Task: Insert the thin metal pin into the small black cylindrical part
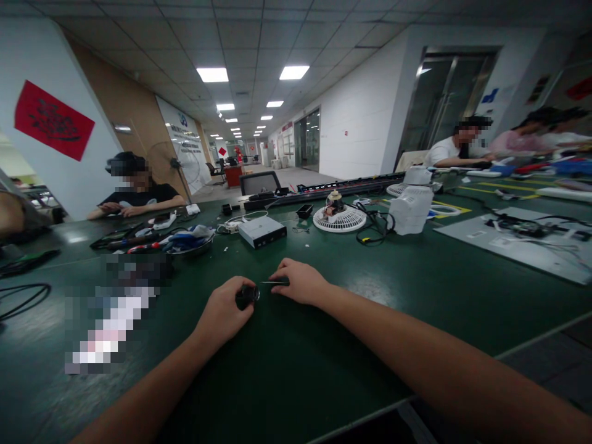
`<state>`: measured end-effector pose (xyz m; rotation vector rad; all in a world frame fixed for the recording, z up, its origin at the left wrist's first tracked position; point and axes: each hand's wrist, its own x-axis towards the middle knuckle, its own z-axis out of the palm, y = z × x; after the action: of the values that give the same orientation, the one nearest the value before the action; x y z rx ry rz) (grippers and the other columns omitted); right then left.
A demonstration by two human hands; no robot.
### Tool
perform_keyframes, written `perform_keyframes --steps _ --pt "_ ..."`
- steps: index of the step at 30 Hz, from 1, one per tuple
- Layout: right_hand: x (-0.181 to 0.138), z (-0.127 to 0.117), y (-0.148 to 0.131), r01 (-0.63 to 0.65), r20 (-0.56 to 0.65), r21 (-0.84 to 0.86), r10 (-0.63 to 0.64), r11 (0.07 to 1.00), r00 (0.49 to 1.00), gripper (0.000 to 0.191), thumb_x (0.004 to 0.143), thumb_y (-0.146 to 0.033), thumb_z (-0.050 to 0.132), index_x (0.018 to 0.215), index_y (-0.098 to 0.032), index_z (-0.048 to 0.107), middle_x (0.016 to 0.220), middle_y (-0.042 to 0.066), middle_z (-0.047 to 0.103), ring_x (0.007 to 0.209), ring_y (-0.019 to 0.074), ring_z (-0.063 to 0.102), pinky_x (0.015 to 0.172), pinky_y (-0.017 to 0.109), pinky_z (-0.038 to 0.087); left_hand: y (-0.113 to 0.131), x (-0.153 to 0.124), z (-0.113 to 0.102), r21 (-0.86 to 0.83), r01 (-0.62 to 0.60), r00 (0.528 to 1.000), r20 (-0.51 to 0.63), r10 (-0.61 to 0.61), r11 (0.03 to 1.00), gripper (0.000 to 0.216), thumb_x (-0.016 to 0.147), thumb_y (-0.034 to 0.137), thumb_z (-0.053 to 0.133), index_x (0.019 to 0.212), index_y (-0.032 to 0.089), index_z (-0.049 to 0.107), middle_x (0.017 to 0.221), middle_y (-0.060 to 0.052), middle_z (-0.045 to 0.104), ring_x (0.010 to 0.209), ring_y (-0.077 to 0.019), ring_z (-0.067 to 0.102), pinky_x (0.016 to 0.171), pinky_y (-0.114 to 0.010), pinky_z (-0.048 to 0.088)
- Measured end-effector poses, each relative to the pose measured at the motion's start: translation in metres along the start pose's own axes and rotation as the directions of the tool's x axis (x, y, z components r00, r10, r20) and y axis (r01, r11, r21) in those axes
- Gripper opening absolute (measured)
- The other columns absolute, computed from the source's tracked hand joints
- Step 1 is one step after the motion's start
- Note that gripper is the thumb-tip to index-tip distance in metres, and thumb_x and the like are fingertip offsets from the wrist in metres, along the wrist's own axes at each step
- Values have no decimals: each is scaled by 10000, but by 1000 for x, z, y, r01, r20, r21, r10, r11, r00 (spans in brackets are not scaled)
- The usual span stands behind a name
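Note:
My left hand (pixel 229 305) is closed around a small black cylindrical part (pixel 247 296), with one round end facing right. Just to its right, my right hand (pixel 298 282) pinches a thin, pointed metal tool (pixel 272 283). The tool's tip points left toward the black part, with a small gap visible between them. I cannot make out the exact kind of either item. Both hands are low over the green tabletop (pixel 296 376).
Beyond my hands lie a grey optical drive (pixel 262 232), a small black box (pixel 304 211), a white fan grille (pixel 340 220) with a motor, and a white housing (pixel 411 209). Tools and cables (pixel 157 237) crowd the left, a metal panel (pixel 522 243) the right. People sit across the table.

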<state>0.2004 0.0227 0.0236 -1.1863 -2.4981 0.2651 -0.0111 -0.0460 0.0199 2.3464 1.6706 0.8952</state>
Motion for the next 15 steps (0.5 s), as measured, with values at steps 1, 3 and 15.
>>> perform_keyframes --steps 1,3,15 --pt "1 1 -1 -11 32 -12 12 1000 999 309 838 -399 634 1123 -298 697 1107 47 630 942 214 615 773 305 465 0 0 0 -3 1 1000 0 -1 1000 259 729 162 619 980 220 639 984 -28 682 923 -225 649 841 -364 516" --pt "1 1 -1 -40 60 -25 42 999 997 249 867 -324 594 1084 -289 709 1036 44 655 934 215 616 763 304 463 -1 0 0 -12 1 1000 1 -1 1000 284 736 165 615 1012 226 638 1009 -28 684 949 -229 646 861 -370 513" --pt "1 -6 12 -190 29 102 188 976 982 179 820 -293 657 971 -224 725 929 45 710 833 192 637 706 277 459 1 0 0 -23 -51 999 0 51 998 269 743 167 625 1003 227 655 992 -21 699 928 -223 666 844 -368 534"
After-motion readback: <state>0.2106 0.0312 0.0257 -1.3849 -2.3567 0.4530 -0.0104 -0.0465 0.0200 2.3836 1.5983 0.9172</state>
